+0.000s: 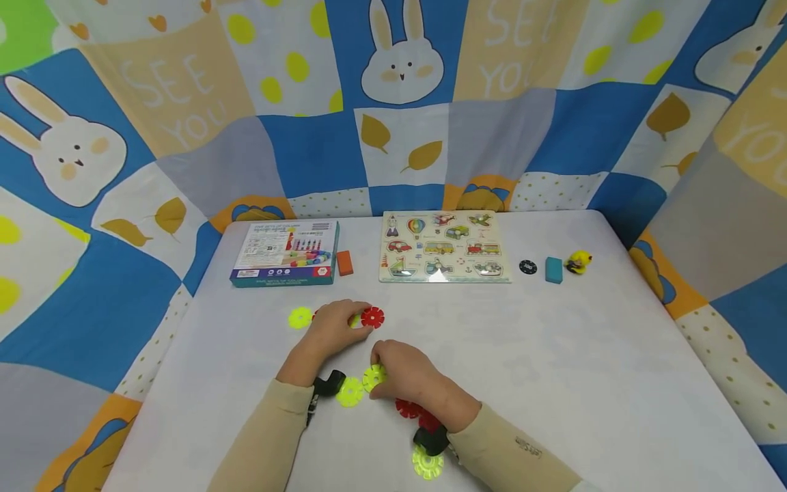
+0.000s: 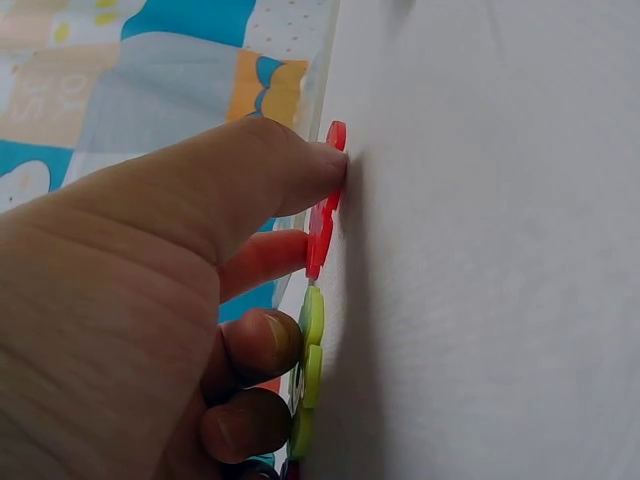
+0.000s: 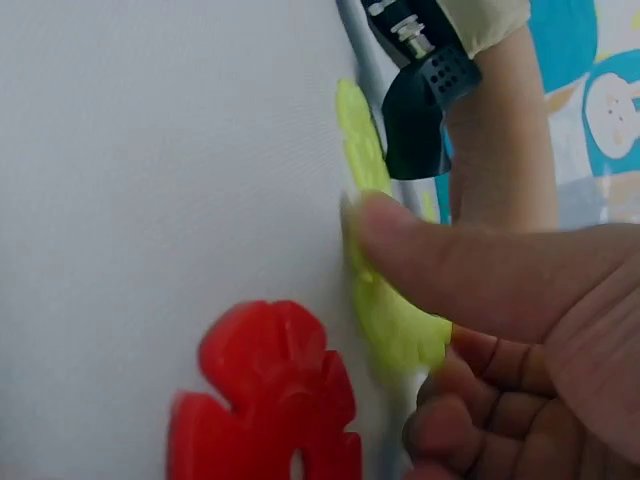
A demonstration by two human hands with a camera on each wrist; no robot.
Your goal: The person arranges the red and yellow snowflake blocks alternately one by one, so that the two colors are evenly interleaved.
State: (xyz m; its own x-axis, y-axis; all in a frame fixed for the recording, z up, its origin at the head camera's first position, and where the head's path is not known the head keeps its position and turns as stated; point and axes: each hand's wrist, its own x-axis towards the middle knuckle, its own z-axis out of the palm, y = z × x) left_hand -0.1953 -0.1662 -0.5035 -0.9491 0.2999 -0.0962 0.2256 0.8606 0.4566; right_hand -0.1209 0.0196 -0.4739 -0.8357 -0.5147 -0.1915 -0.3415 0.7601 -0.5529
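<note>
My left hand (image 1: pixel 337 324) pinches a red notched interlocking disc (image 1: pixel 372 317) by its edges, flat on the white table. A yellow-green disc (image 2: pixel 308 370) lies beside that red one under my other left fingers, and another yellow-green disc (image 1: pixel 300 317) shows left of the hand. Closer to me, my right hand (image 1: pixel 408 372) pinches a yellow-green disc (image 1: pixel 373 377) between thumb and fingers. Just left of it is one more yellow-green disc (image 1: pixel 350 391). Red discs (image 1: pixel 407 408) lie partly hidden below my right wrist, with a yellow-green disc (image 1: pixel 427 462) nearest me.
Along the back stand a boxed set (image 1: pixel 285 253), an orange block (image 1: pixel 345 263) and a picture puzzle board (image 1: pixel 443 246). Further right are a black round chip (image 1: pixel 527 266), a teal block (image 1: pixel 554 270) and a yellow toy duck (image 1: pixel 578 262). Patterned cloth (image 1: pixel 406 150) hangs around the table.
</note>
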